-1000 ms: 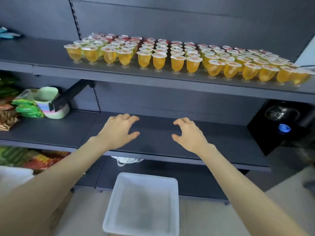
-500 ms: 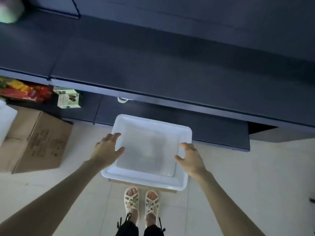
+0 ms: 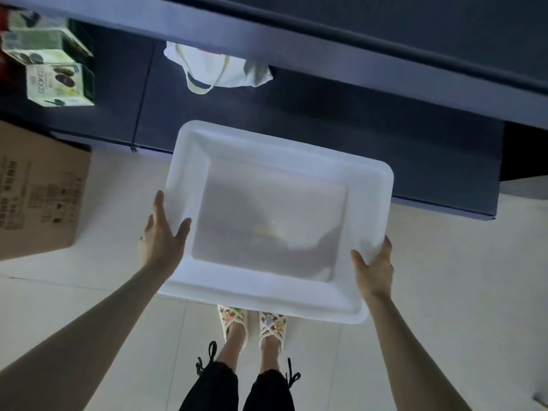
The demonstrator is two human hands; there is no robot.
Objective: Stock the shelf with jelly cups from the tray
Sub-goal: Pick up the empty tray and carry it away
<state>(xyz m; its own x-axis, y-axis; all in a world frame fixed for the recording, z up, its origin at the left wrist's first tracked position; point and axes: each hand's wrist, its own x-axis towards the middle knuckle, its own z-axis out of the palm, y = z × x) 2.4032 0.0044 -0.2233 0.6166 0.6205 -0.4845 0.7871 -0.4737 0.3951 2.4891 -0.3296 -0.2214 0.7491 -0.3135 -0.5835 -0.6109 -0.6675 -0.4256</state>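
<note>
White plastic tray (image 3: pixel 268 295), translucent in its floor, held level between both hands above the pale tiled floor (image 3: pixel 444 292), in front of the lowest dark shelf (image 3: pixel 341 120) and over the person's sandalled feet (image 3: pixel 237 318). Left hand (image 3: pixel 161 241) grips the tray's left rim: the thumb lies over the rim on the inside, and the fingers run straight along the outer wall. Right hand (image 3: pixel 375 268) grips the near right corner, thumb on top of the rim, with the fingers hidden beneath the tray. Both forearms reach forward and downward, nearly straight, wrists just outside the tray's sides. A faint yellowish smear shows at the tray's floor; what it is cannot be told. On the lowest shelf lie a white cloth bag (image 3: pixel 219 66) and cookie boxes (image 3: pixel 56 81). A cardboard box (image 3: pixel 35 188) stands on the floor at the left.
</note>
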